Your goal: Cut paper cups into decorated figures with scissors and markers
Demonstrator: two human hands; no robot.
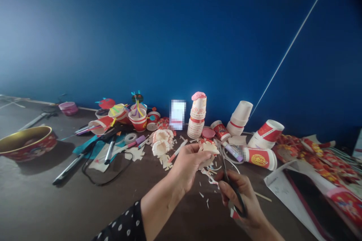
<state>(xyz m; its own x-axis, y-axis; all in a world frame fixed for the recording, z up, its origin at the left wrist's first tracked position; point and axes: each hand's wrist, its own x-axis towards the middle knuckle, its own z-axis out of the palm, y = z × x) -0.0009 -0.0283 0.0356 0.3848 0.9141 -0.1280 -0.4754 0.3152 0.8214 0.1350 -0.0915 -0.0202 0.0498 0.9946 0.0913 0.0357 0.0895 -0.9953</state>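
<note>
- Two bare hands at work over the desk [158, 214], near its middle.
- Left hand [189, 163]: thumb and fingers closed in a pinch on a pale paper piece [208, 147]; piece held up in front of the cup stack [195, 130].
- Right hand [250, 197]: fingers wrapped round the dark handles of the scissors [236, 192]; blades point up and away from the wearer, beside the paper piece. Contact between blade and paper: cannot tell.
- Small paper slivers [207, 202] lie on the desk below, between the hands.
- Cup stack upright, pink lump [198, 96] on top.
- Left of the left hand: white scalloped cut shapes [161, 147], paper scraps [137, 153] and a black-and-silver marker [110, 152].
- Right of the scissors: a red-and-white cup [260, 159] on its side; farther right, a dark phone [313, 199] on white paper [273, 180].
- Far left: a red bowl [31, 150], gold inside.
- Behind all: blue partition [181, 37].
</note>
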